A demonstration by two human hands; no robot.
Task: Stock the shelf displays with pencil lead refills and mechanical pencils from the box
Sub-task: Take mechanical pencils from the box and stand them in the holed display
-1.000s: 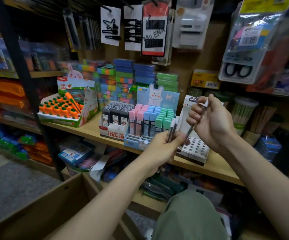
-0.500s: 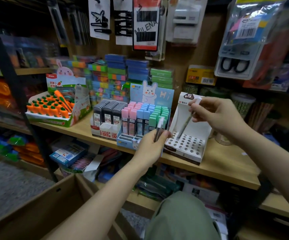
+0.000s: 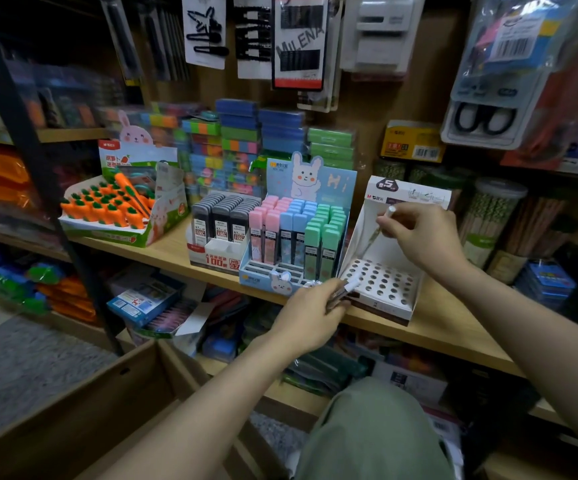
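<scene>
**One pencil over the holed stand, spares held low**

Compared with half a second ago, we see our right hand (image 3: 426,237) lower and closer to the white pencil stand (image 3: 381,282), and our left hand (image 3: 310,318) has dropped from in front of the pastel lead boxes to the front edge of the shelf (image 3: 454,327), at about 7 o'clock from the stand

The right hand's fingers (image 3: 389,225) pinch one mechanical pencil (image 3: 377,233) near its top. Its long axis runs steeply, the white cap up toward 1 o'clock and the tip down toward 7 o'clock, above the back rows of holes. Motion blur keeps us from telling whether the tip has entered a hole

The left hand's fingers are curled round a small bundle of spare pencils (image 3: 344,289). Their white caps point up toward 1 o'clock, just beside the stand's near left corner, and the barrels run down into the palm toward 7 o'clock

At 9 o'clock from the stand sits the bunny lead display (image 3: 298,237), its pink, blue and green refill cases upright in rows. Farther toward 9 o'clock stand the black lead refills (image 3: 225,220) in their own tray. The cardboard box (image 3: 73,410) lies open on the floor at 7 o'clock, below our left forearm
</scene>
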